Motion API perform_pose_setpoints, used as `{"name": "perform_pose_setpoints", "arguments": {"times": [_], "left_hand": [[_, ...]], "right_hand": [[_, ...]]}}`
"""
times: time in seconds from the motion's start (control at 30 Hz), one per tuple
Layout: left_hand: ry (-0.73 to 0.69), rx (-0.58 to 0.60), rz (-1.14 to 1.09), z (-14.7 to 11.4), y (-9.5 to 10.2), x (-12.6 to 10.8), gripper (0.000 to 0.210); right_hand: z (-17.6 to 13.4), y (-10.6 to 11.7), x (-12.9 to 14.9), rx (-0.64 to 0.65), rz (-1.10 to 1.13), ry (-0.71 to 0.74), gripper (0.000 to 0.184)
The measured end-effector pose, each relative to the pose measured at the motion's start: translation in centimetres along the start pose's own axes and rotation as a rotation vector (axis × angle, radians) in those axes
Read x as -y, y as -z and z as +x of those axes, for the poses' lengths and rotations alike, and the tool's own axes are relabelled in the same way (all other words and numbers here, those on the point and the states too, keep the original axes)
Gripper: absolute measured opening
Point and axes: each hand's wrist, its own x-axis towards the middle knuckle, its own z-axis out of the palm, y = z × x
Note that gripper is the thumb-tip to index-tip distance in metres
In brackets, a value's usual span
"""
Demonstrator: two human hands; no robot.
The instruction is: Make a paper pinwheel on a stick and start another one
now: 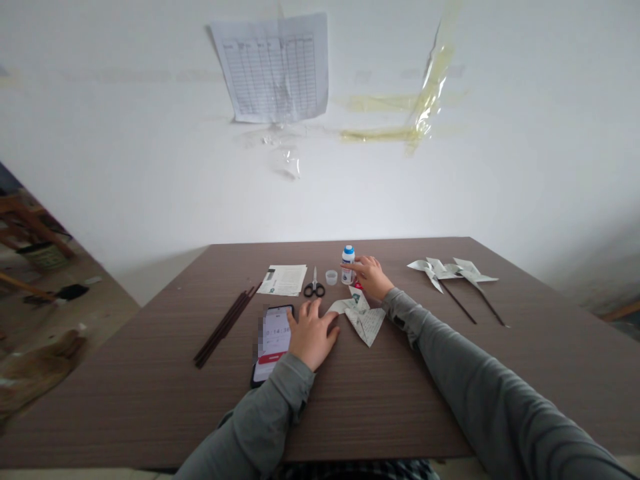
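My left hand rests with fingers spread between a lit phone and a folded paper pinwheel. The phone screen shows running digits and a red bar. My right hand reaches past the pinwheel, index finger stretched out at a small white bottle with a blue cap. Whether that finger touches the bottle or passes in front of it, I cannot tell. A small red thing shows partly below the right hand. Left of the bottle stand a small clear cup and black-handled scissors.
A stack of printed paper sheets lies behind the phone. Several dark thin sticks lie on the left. Finished paper pinwheels on sticks lie on the right. A white wall with a taped sheet rises behind the table.
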Motion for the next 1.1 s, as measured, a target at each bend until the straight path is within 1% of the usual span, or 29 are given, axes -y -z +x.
{"name": "perform_pose_setpoints", "arguments": {"times": [0.13,0.23,0.47,0.63,0.7,0.8,0.83,0.97,1.1], "left_hand": [[0.001,0.005,0.009,0.0,0.1,0.0,0.045],[-0.002,-0.002,-0.003,0.0,0.2,-0.1,0.044],[0.001,-0.017,-0.030,0.0,0.3,-0.4,0.049],[-0.034,-0.017,-0.052,-0.2,0.3,-0.9,0.048],[-0.048,-0.016,-0.066,-0.3,0.3,-1.2,0.046],[-0.071,-0.023,-0.079,-0.3,0.2,-1.5,0.045],[-0.075,-0.019,-0.079,-0.3,0.2,-1.6,0.045],[-0.077,0.003,-0.072,-0.3,0.1,-1.6,0.046],[-0.085,0.012,-0.058,-0.2,-0.1,-1.6,0.047]], "right_hand": [[-0.2,1.2,0.0,-0.088,0.053,-0.020,0.072],[-1.2,1.9,-0.1,-0.153,0.072,-0.019,0.071],[-6.0,1.8,-1.1,-0.282,0.215,-0.029,0.068],[-9.0,2.0,-1.3,-0.285,0.299,-0.066,0.067],[-9.7,2.0,-1.1,-0.296,0.342,-0.106,0.061],[-10.2,1.8,-0.8,-0.323,0.376,-0.125,0.037],[-10.2,1.8,-0.7,-0.326,0.367,-0.125,0.031],[-9.9,1.5,-0.5,-0.316,0.269,-0.135,0.029],[-9.5,1.2,0.0,-0.260,0.166,-0.120,0.021]]}}
